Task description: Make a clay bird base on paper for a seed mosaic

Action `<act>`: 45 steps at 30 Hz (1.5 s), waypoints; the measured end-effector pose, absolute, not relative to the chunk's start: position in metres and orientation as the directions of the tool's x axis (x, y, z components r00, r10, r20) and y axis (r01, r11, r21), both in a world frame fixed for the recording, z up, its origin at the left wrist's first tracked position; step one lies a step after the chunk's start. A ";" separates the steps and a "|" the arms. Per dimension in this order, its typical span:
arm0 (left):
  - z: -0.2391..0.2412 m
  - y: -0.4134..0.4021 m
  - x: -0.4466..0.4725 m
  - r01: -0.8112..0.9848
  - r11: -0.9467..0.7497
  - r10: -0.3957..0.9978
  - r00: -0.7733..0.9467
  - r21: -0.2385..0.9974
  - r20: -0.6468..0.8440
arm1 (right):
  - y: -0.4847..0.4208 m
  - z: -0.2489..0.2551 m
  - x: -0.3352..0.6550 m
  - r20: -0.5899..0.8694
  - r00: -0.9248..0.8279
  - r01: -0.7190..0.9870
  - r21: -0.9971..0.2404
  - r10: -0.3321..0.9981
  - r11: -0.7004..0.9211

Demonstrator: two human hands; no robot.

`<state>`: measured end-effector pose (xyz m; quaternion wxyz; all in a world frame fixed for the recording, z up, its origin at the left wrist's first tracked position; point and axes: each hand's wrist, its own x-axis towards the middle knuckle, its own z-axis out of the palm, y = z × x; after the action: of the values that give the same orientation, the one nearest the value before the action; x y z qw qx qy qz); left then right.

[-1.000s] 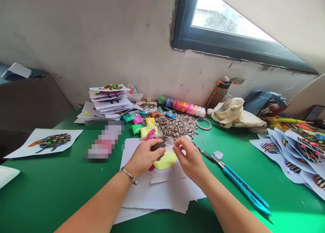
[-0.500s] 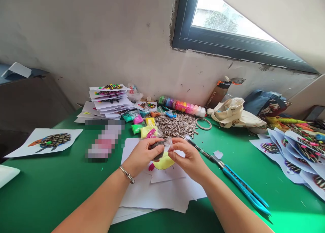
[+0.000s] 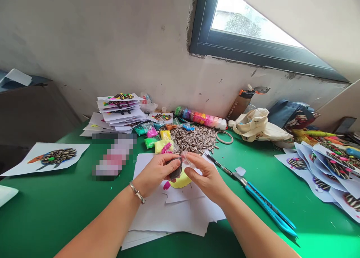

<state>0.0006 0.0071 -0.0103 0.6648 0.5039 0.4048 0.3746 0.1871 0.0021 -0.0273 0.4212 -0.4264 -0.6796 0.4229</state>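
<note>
A small clear bag of dark modelling clay (image 3: 176, 169) is gripped in my left hand (image 3: 159, 172), thumb on top and fingers wrapped round it. My right hand (image 3: 206, 177) has thumb and fingers closed near the bag's clear plastic end; its fingertips are partly hidden behind the plastic. Just below both hands lies a paper with a yellow clay shape (image 3: 181, 181) and a pink bit of clay (image 3: 167, 185) at its left. Thin drawn lines show under the yellow shape. Several white sheets (image 3: 168, 216) are stacked underneath.
Behind the hands are a pile of striped sunflower seeds (image 3: 194, 138) and bagged coloured clay (image 3: 152, 142). A blue cutter (image 3: 270, 207) and a black pen (image 3: 221, 165) lie to the right. Finished seed pictures (image 3: 120, 113) are stacked at back left. A bottle (image 3: 239, 104) stands by the wall.
My right fingers have shifted slightly over the bag's plastic end, and the dark clay bag has turned a little in my left hand. The whole view has moved slightly.
</note>
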 end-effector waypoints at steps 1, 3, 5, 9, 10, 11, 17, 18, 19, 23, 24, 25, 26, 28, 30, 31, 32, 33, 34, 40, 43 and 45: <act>-0.010 0.007 0.001 -0.079 0.203 0.899 0.409 0.976 -0.154 | 0.002 -0.027 0.187 0.217 -0.288 0.217 -0.934 0.933 0.284; -0.010 0.006 0.002 -0.055 0.187 0.891 0.430 0.981 -0.146 | 0.002 -0.027 0.187 0.231 -0.296 0.193 -0.936 0.927 0.295; -0.010 0.005 0.003 -0.036 0.167 0.895 0.424 0.985 -0.136 | 0.002 -0.027 0.186 0.249 -0.293 0.168 -0.937 0.923 0.306; -0.011 0.004 0.007 -0.013 0.125 0.921 0.374 0.992 -0.111 | 0.003 -0.027 0.186 0.284 -0.279 0.135 -0.934 0.917 0.331; -0.011 0.004 0.007 -0.009 0.121 0.922 0.370 0.993 -0.109 | 0.003 -0.026 0.186 0.291 -0.277 0.135 -0.932 0.916 0.336; -0.010 0.004 0.008 -0.008 0.121 0.923 0.370 0.993 -0.109 | 0.003 -0.026 0.186 0.296 -0.274 0.137 -0.930 0.915 0.342; -0.008 0.004 0.008 -0.031 0.162 0.926 0.351 0.986 -0.141 | 0.002 -0.027 0.187 0.258 -0.278 0.084 -0.953 0.925 0.291; -0.008 0.004 0.008 -0.048 0.177 0.927 0.344 0.983 -0.150 | 0.001 -0.028 0.186 0.223 -0.286 0.077 -0.964 0.932 0.255; -0.007 0.004 0.007 -0.064 0.189 0.927 0.340 0.980 -0.157 | 0.001 -0.029 0.186 0.190 -0.294 0.077 -0.972 0.937 0.221; -0.007 0.005 0.005 -0.066 0.185 0.928 0.340 0.980 -0.152 | 0.000 -0.030 0.184 0.190 -0.308 0.114 -0.965 0.932 0.235; -0.007 0.004 0.005 -0.062 0.183 0.927 0.342 0.981 -0.152 | 0.001 -0.029 0.184 0.214 -0.306 0.121 -0.958 0.927 0.262; -0.007 0.004 0.005 -0.060 0.185 0.926 0.345 0.981 -0.154 | 0.001 -0.028 0.185 0.234 -0.311 0.130 -0.950 0.921 0.285; -0.008 0.004 0.005 -0.060 0.189 0.923 0.351 0.980 -0.157 | 0.002 -0.027 0.185 0.244 -0.320 0.143 -0.943 0.915 0.301; -0.009 0.004 0.005 -0.057 0.193 0.917 0.365 0.980 -0.159 | 0.003 -0.025 0.186 0.247 -0.341 0.178 -0.930 0.907 0.321; -0.011 0.004 0.005 -0.051 0.198 0.914 0.369 0.979 -0.166 | 0.004 -0.024 0.187 0.243 -0.361 0.212 -0.919 0.900 0.332; -0.011 0.004 0.005 -0.051 0.206 0.913 0.369 0.977 -0.173 | 0.004 -0.023 0.188 0.244 -0.367 0.221 -0.915 0.898 0.339; -0.010 0.004 0.005 -0.055 0.215 0.912 0.369 0.975 -0.180 | 0.004 -0.023 0.188 0.247 -0.373 0.224 -0.911 0.895 0.345; -0.010 0.004 0.005 -0.064 0.223 0.911 0.367 0.973 -0.185 | 0.004 -0.024 0.188 0.253 -0.373 0.220 -0.910 0.893 0.350; -0.009 0.004 0.005 -0.079 0.230 0.913 0.364 0.970 -0.187 | 0.003 -0.024 0.188 0.260 -0.369 0.209 -0.912 0.892 0.352; -0.005 0.004 0.003 -0.132 0.260 0.908 0.369 0.957 -0.196 | 0.003 -0.027 0.187 0.297 -0.353 0.172 -0.912 0.887 0.373; -0.008 0.005 0.003 -0.122 0.248 0.889 0.423 0.961 -0.176 | 0.003 -0.026 0.188 0.323 -0.350 0.203 -0.890 0.879 0.408; -0.011 0.005 0.003 -0.103 0.237 0.892 0.417 0.966 -0.175 | 0.003 -0.025 0.188 0.327 -0.358 0.244 -0.872 0.875 0.425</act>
<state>0.0032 0.0054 -0.0107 0.6792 0.4973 0.3966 0.3662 0.1882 0.0033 -0.0249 0.4189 -0.3815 -0.7329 0.3767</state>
